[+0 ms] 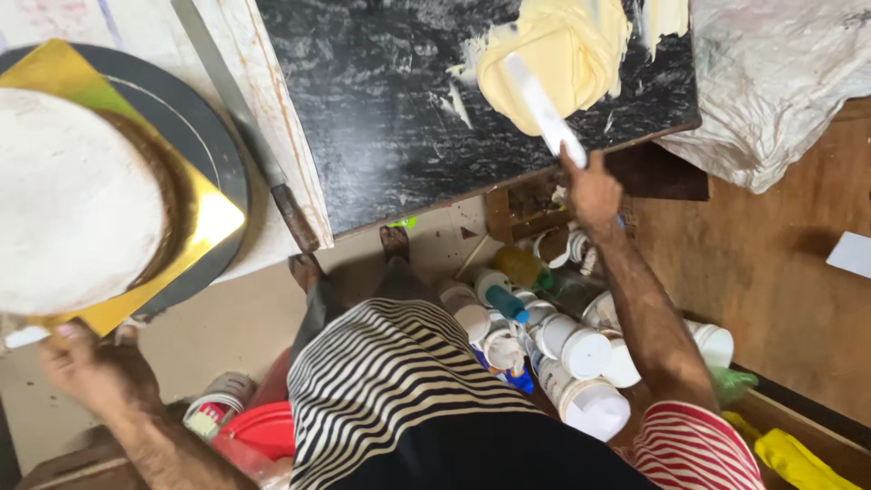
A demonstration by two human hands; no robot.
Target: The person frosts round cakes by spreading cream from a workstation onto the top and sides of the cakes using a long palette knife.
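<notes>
My right hand [590, 186] grips the handle of a long white spatula [542, 106], whose blade lies in a mound of pale yellow cream [553, 54] on a black slab [399, 100]. My left hand [91, 367] holds the near corner of a gold cake board [213, 218]. On that board sits a round cake with a white top [68, 200] and brown sides. The board rests on a dark round turntable [213, 145].
A long knife [259, 154] with a brown handle lies on the white counter between turntable and slab. Below on the floor stand several white tubs and bottles [562, 349], a red lid [263, 426] and my feet. A white sack [780, 73] lies at the right.
</notes>
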